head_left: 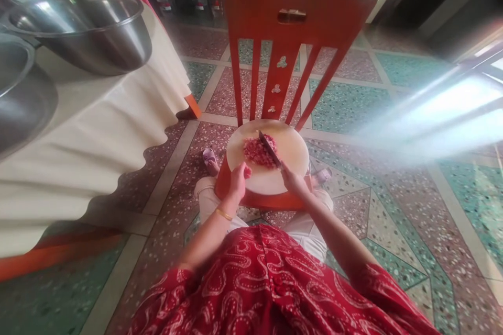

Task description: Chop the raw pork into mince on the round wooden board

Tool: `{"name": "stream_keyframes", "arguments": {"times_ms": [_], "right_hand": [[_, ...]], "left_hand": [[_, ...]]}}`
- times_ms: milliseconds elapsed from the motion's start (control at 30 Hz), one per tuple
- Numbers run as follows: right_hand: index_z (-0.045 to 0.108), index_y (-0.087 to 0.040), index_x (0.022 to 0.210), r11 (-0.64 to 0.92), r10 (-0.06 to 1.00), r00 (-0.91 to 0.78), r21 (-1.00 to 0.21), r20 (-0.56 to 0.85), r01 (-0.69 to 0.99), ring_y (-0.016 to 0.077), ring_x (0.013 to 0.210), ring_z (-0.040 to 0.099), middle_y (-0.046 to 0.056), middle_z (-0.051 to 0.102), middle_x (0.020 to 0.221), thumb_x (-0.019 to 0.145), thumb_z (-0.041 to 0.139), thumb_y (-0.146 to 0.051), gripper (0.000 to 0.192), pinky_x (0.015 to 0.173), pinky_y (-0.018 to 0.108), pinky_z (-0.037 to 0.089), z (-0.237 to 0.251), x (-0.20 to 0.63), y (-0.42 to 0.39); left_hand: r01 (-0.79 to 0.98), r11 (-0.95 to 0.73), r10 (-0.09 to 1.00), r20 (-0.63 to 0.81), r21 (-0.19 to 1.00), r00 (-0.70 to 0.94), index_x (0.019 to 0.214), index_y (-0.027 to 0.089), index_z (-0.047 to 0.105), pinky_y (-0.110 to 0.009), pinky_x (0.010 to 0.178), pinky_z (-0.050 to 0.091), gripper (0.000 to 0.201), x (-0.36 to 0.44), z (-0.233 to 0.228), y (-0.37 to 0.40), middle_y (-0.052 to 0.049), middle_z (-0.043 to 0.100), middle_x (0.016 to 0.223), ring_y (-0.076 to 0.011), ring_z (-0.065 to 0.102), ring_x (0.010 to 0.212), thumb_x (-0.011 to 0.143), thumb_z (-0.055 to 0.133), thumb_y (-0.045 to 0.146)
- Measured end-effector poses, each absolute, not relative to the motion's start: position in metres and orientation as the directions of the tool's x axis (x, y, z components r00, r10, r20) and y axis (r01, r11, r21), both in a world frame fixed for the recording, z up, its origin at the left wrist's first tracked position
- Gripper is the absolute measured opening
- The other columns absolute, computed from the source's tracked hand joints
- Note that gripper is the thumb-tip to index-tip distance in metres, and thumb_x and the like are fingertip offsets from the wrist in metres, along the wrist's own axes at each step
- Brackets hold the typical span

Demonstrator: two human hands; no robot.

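Knife [269, 148] blade-down in red chopped heap [257, 152], ctr of round board [291, 152].

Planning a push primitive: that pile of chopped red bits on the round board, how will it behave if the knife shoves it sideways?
The chopped red pile is loose small pieces, so it will probably spread and smear rather than slide as one lump. It looks moist, so bits may cling to the knife. The round board shows no raised rim, so strays could fall off.
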State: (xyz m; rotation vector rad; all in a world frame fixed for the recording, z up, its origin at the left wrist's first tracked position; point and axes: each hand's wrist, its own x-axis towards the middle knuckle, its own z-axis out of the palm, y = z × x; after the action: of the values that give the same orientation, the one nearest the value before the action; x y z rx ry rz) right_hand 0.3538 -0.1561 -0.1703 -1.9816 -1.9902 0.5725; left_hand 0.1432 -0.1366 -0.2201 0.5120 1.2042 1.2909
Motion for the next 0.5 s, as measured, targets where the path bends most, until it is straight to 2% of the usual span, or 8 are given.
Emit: {"name": "stream_keyframes", "arguments": {"times_ms": [67,133,200,233,300,367,433,500], "right_hand": [[0.047,-0.023,0.142,0.01,0.995,-0.052,-0.462,-0.08,0.887,0.0232,0.088,0.07,0.009,0.069,0.113,0.095,0.041,-0.028,0.047,0.082,0.033,0.054,-0.166,0.353,-0.151],[0.042,-0.026,0.145,0.04,0.999,-0.034,-0.495,0.022,0.868,0.0228,0.095,0.068,0.008,0.065,0.121,0.097,0.037,-0.031,0.048,0.084,0.032,0.053,-0.16,0.351,-0.149],[0.036,-0.023,0.148,0.055,0.994,0.0,-0.511,0.107,0.858,0.0224,0.098,0.067,0.009,0.064,0.122,0.099,0.033,-0.032,0.05,0.086,0.031,0.052,-0.159,0.349,-0.146],[0.035,-0.02,0.148,0.049,0.995,0.002,-0.502,0.101,0.863,0.0224,0.097,0.068,0.01,0.065,0.12,0.098,0.033,-0.031,0.051,0.086,0.031,0.051,-0.161,0.348,-0.145],[0.038,-0.018,0.147,0.023,1.0,-0.024,-0.463,0.003,0.886,0.0224,0.088,0.069,0.011,0.07,0.11,0.096,0.037,-0.028,0.052,0.084,0.032,0.052,-0.168,0.346,-0.141],[0.044,-0.02,0.144,0.005,0.994,-0.052,-0.442,-0.093,0.897,0.022,0.081,0.07,0.009,0.072,0.101,0.094,0.041,-0.027,0.05,0.081,0.032,0.053,-0.171,0.347,-0.136],[0.044,-0.023,0.144,0.01,0.997,-0.043,-0.472,-0.059,0.882,0.0223,0.083,0.07,0.008,0.072,0.101,0.095,0.04,-0.03,0.049,0.079,0.031,0.054,-0.168,0.35,-0.133],[0.039,-0.023,0.147,0.043,0.998,-0.014,-0.522,0.059,0.852,0.0228,0.093,0.069,0.009,0.069,0.112,0.097,0.036,-0.033,0.051,0.081,0.03,0.053,-0.163,0.352,-0.133]], "left_hand": [[-0.328,0.246,0.932,-0.315,0.912,-0.179,0.062,0.02,0.054,-0.024,0.058,0.041,0.027,0.141,-0.228,-0.142,0.0,0.056,0.063,-0.0114,0.051,0.058,0.084,0.054,0.036],[-0.232,0.242,0.937,-0.289,0.942,-0.197,0.059,0.02,0.053,-0.024,0.057,0.039,0.027,0.137,-0.234,-0.146,0.001,0.054,0.061,-0.0118,0.05,0.058,0.082,0.054,0.034],[-0.168,0.243,0.934,-0.277,0.955,-0.224,0.058,0.02,0.052,-0.024,0.056,0.038,0.027,0.133,-0.237,-0.15,0.001,0.053,0.059,-0.0119,0.048,0.057,0.081,0.054,0.033],[-0.143,0.241,0.937,-0.269,0.96,-0.224,0.057,0.019,0.051,-0.024,0.056,0.038,0.028,0.132,-0.237,-0.151,0.001,0.052,0.058,-0.0118,0.047,0.056,0.082,0.053,0.033],[-0.115,0.231,0.944,-0.251,0.966,-0.214,0.056,0.019,0.05,-0.024,0.055,0.037,0.031,0.129,-0.235,-0.154,0.001,0.051,0.058,-0.0117,0.046,0.055,0.083,0.051,0.035],[-0.093,0.233,0.949,-0.247,0.968,-0.196,0.055,0.019,0.049,-0.024,0.055,0.037,0.033,0.127,-0.233,-0.157,0.002,0.051,0.056,-0.0116,0.046,0.055,0.083,0.051,0.037],[-0.081,0.239,0.948,-0.251,0.968,-0.198,0.055,0.02,0.047,-0.024,0.055,0.037,0.034,0.124,-0.233,-0.159,0.002,0.049,0.055,-0.0113,0.045,0.053,0.083,0.052,0.039],[-0.067,0.236,0.947,-0.245,0.969,-0.206,0.054,0.02,0.045,-0.023,0.055,0.036,0.037,0.121,-0.234,-0.161,0.003,0.047,0.052,-0.0109,0.044,0.052,0.083,0.052,0.042]]}}
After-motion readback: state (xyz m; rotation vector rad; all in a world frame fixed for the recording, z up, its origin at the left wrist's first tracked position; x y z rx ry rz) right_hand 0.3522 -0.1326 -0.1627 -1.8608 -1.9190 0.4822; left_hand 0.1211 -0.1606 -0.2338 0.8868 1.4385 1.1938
